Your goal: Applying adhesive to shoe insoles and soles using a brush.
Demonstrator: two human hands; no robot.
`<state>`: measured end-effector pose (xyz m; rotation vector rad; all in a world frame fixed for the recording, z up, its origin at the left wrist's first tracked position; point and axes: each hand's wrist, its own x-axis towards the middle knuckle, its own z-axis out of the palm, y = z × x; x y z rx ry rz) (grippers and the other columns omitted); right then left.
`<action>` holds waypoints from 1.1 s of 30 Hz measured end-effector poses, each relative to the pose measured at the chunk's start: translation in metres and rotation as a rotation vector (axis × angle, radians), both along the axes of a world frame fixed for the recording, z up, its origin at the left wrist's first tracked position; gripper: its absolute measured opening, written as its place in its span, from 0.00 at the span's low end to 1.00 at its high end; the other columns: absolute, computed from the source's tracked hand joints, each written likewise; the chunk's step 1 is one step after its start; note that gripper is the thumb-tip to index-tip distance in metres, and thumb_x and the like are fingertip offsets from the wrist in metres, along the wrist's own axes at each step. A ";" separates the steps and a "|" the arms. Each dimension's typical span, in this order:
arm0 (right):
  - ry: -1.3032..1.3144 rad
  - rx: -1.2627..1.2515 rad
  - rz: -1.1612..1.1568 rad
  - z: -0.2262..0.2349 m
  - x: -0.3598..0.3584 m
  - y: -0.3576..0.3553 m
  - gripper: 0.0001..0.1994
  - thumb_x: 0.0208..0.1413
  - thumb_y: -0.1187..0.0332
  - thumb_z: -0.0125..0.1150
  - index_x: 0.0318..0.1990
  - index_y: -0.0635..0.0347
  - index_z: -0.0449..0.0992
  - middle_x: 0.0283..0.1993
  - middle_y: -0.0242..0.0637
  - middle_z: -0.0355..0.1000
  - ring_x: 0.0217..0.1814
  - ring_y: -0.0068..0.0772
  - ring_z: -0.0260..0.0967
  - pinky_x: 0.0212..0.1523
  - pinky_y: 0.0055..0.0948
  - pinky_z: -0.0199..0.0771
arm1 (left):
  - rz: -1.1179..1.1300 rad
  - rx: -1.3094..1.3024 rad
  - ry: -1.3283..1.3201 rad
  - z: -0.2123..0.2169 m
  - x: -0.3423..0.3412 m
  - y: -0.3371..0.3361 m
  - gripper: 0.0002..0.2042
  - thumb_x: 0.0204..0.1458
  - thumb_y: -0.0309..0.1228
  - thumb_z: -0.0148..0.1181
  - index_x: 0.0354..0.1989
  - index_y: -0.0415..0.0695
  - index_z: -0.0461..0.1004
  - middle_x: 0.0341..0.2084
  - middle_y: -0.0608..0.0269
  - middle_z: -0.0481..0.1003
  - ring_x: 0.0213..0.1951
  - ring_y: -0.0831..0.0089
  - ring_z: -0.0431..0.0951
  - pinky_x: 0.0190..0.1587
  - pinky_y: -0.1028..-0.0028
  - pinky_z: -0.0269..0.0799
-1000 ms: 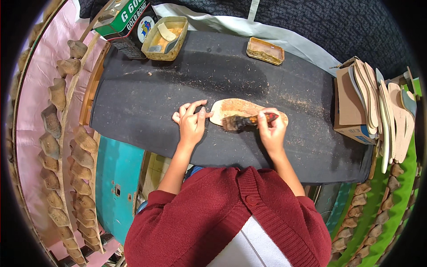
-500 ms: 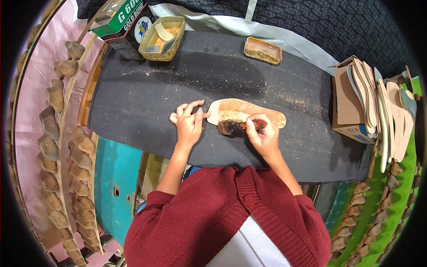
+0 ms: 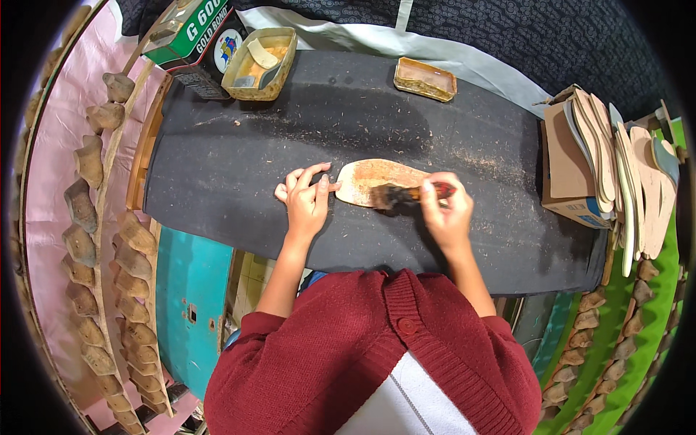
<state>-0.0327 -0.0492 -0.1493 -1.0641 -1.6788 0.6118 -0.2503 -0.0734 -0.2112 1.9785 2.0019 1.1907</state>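
Observation:
A tan insole [image 3: 373,174] with patchy brown staining lies flat on the dark cloth of the worktable, its length running left to right. My right hand [image 3: 448,214] is closed round the red and black handle of a brush [image 3: 395,196], whose dark bristles rest on the near edge of the insole. The hand covers much of the insole's right end. At the insole's left end, my left hand [image 3: 307,199] has its fingers spread, with a fingertip touching or very near the tip. It holds nothing.
At the back left stand a green and black can [image 3: 196,54] and a container [image 3: 261,69] with small pieces inside. A shallow tray [image 3: 425,78] sits at the back. On the right, a cardboard box [image 3: 569,156] carries stacked insoles [image 3: 629,181]. Racks of shoe lasts [image 3: 90,163] flank the table.
My right hand has moved the brush to the right along the insole's near side. The left hand stays in about the same place.

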 end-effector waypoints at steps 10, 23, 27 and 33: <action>-0.026 -0.021 -0.168 -0.014 0.040 0.002 0.03 0.48 0.74 0.54 0.29 0.64 0.68 0.24 0.33 0.68 0.25 0.19 0.64 0.26 0.18 0.66 | 0.001 -0.008 -0.020 -0.001 0.000 0.000 0.16 0.52 0.36 0.42 0.24 0.52 0.79 0.38 0.75 0.72 0.42 0.72 0.61 0.47 0.66 0.41; 0.067 0.030 -0.100 -0.010 -0.003 0.014 0.05 0.49 0.71 0.55 0.29 0.63 0.68 0.18 0.30 0.67 0.19 0.16 0.62 0.19 0.18 0.62 | -0.036 0.012 0.022 -0.001 0.000 0.000 0.12 0.50 0.37 0.47 0.26 0.53 0.79 0.38 0.74 0.72 0.42 0.72 0.61 0.46 0.67 0.41; 0.074 0.023 -0.189 -0.023 0.012 0.019 0.05 0.50 0.71 0.54 0.29 0.63 0.68 0.18 0.29 0.65 0.19 0.14 0.60 0.19 0.16 0.61 | -0.038 0.020 0.043 -0.003 0.000 0.000 0.12 0.50 0.36 0.46 0.26 0.52 0.79 0.38 0.74 0.72 0.42 0.71 0.60 0.47 0.66 0.40; 0.181 -0.086 -0.294 -0.031 0.061 0.011 0.06 0.51 0.71 0.54 0.29 0.64 0.67 0.20 0.27 0.64 0.21 0.12 0.57 0.21 0.14 0.59 | -0.056 -0.004 0.009 -0.001 -0.002 0.000 0.13 0.50 0.36 0.46 0.26 0.51 0.78 0.39 0.74 0.72 0.43 0.70 0.60 0.47 0.66 0.40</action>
